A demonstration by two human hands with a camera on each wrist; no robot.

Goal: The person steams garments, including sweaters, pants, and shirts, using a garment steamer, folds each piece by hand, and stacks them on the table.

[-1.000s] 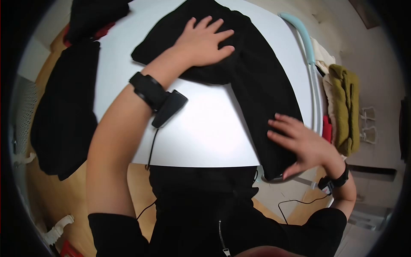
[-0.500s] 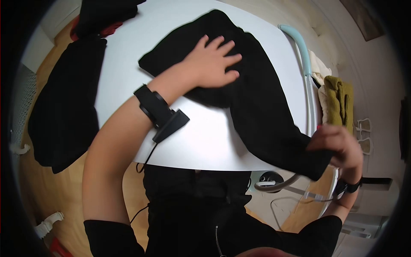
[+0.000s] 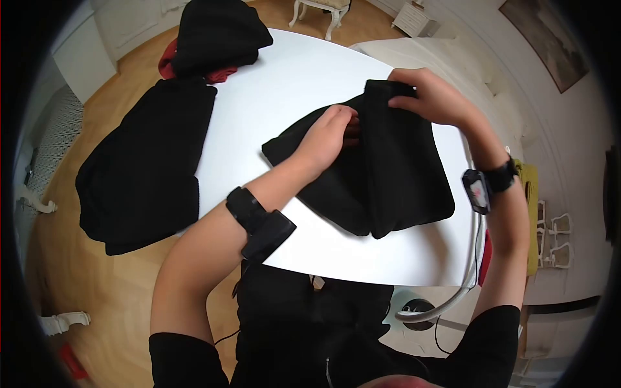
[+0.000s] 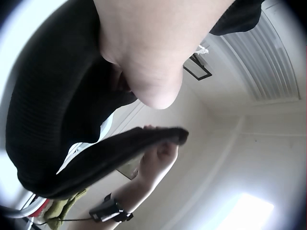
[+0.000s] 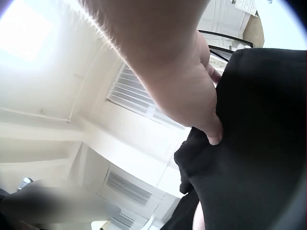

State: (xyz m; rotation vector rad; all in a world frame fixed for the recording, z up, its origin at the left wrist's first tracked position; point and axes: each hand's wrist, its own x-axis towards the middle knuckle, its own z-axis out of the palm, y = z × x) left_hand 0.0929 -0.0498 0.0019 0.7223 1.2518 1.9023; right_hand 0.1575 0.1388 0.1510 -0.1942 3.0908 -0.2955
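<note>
A black garment (image 3: 404,168) lies on the white table, its long narrow part doubled back over the rest. My right hand (image 3: 430,97) pinches the end of that part at the far side, thumb on the near face; in the right wrist view the thumb presses into the black cloth (image 5: 259,134). On the garment's left portion rests my left hand (image 3: 323,142), fingers bent beside the raised fold and partly hidden in its shade. From the left wrist, the raised cloth (image 4: 110,158) arches between both hands.
Another black garment (image 3: 145,168) lies along the table's left edge, with a black and red bundle (image 3: 223,35) behind it. A grey tube (image 3: 446,307) runs down the right edge of the white table (image 3: 304,242). Olive cloth (image 3: 532,220) hangs beyond it.
My right hand has carried the garment's long end from the near right corner up and away, folding it over. The left hand's spread fingers are now bent. The view has shifted.
</note>
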